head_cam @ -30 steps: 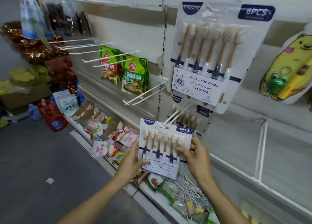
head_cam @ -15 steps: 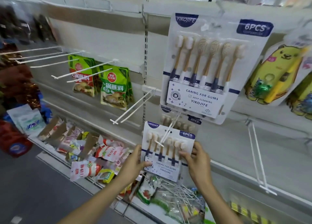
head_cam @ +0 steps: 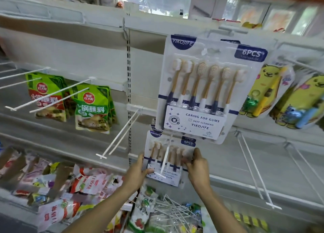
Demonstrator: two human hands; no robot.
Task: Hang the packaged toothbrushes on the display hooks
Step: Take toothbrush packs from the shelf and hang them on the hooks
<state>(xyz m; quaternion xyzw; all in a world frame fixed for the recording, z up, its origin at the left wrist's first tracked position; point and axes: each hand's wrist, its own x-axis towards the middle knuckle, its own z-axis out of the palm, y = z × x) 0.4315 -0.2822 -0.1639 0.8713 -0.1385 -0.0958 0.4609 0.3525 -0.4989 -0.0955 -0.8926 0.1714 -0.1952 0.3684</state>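
Both hands hold the white-and-navy carded six-pack of toothbrushes (head_cam: pixel 166 160) by its side edges, the left hand (head_cam: pixel 135 174) with its grip pinching the lower left edge, the right hand (head_cam: pixel 198 164) pinching the right edge, likely to keep the card square. The white wire display hook (head_cam: pixel 165 158) already runs out across its face, so it seems threaded, hanging below the larger hung pack (head_cam: pixel 206 90).
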